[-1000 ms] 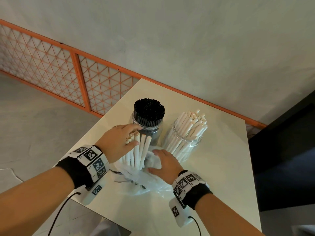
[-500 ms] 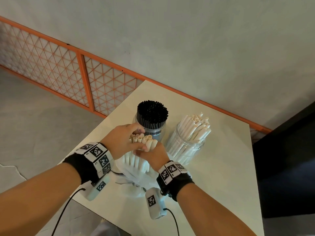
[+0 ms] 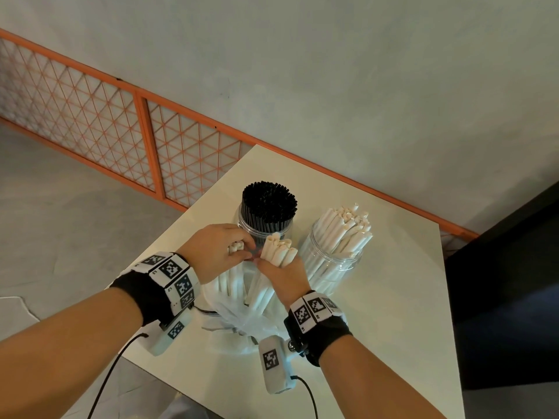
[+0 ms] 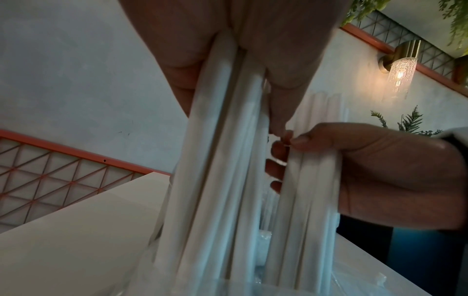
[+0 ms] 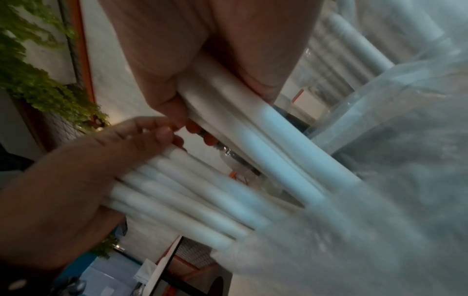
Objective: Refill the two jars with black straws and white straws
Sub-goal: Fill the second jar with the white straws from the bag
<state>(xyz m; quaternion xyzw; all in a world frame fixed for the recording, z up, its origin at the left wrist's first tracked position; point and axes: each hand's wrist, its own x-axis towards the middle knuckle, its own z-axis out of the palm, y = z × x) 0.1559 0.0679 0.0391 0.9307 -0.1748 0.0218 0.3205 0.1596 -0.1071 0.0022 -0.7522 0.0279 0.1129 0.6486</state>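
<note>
White paper straws (image 3: 278, 252) being split between two fists above a plastic bag (image 3: 242, 322): right hand (image 3: 286, 278) wrapping one bunch, left hand (image 3: 211, 252) gripping the rest beside it. Refilling the half-full white jar (image 3: 332, 261), just beyond the right knuckles; next, probably lifting clear and tipping ends-down.

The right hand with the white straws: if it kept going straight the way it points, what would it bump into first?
Probably the jar of black straws. In the head view the right hand points up and away, towards that jar just beyond its white straws. Depth is unclear, so it might brush the left hand first.
</note>
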